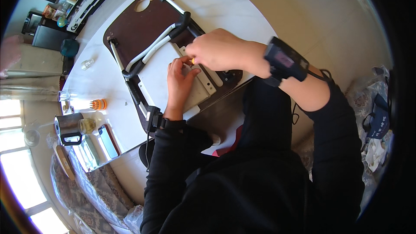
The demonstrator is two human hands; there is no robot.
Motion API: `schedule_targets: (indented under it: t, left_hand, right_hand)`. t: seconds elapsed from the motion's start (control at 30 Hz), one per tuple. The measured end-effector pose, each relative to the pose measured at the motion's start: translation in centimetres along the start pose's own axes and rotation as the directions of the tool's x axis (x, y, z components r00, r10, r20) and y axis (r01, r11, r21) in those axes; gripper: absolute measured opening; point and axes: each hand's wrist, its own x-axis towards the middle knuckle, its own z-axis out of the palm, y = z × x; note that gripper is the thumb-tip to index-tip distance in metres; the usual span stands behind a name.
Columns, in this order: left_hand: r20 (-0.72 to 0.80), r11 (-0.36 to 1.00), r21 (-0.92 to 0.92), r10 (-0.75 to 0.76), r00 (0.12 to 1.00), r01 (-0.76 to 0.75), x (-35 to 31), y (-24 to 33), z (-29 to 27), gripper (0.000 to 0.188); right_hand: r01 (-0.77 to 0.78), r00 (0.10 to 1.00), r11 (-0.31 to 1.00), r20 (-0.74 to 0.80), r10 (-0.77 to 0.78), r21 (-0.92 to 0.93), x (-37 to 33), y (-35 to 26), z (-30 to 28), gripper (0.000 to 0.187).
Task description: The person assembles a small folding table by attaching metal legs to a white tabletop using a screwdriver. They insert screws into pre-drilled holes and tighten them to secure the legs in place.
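Observation:
A small folding table with a dark brown top (130, 26) lies upside down on the white tabletop, its white-and-black tubular legs (158, 47) on top. A white panel with a holed metal strip (208, 82) lies across its underside. My right hand (216, 50) is closed around a small yellow-handled tool (193, 61), most of it hidden by the fingers; its kind cannot be made out. Close beside it, my left hand (178, 82) rests over the white panel, thumb and fingers apart, fingertips near the yellow piece.
On the marble-look table (86, 82) stand an orange screwdriver-bit holder (99, 104), a kettle (69, 128), a glass jar (87, 125) and a phone (108, 141). A clear glass (88, 63) lies farther back. A plastic-covered sofa (86, 186) is at lower left.

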Motion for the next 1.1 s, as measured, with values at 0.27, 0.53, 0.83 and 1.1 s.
schedule_targets:
  t: [0.27,0.53,0.83,1.1]
  left_hand:
    - [0.143,0.850,0.500,0.109,0.984,-0.167,-0.9,2.7,0.2,0.011]
    - [0.365,0.665,0.691,0.019,0.931,-0.284,0.7,4.3,0.8,0.003]
    - [0.376,0.417,0.858,-0.112,0.920,-0.300,0.7,4.7,2.1,0.016]
    - [-0.058,0.628,0.778,0.065,0.996,0.004,-0.3,0.1,-4.1,0.022]
  right_hand:
    - [-0.103,0.772,0.717,-0.399,0.494,0.690,-8.4,2.2,7.3,0.012]
    - [0.018,0.694,0.693,-0.508,0.510,0.721,-8.8,3.0,10.5,0.018]
    - [-0.026,0.648,0.686,-0.510,0.566,0.728,-8.3,3.7,11.0,0.016]
    - [-0.020,0.625,0.627,-0.480,0.616,0.778,-8.4,4.9,11.8,0.019]
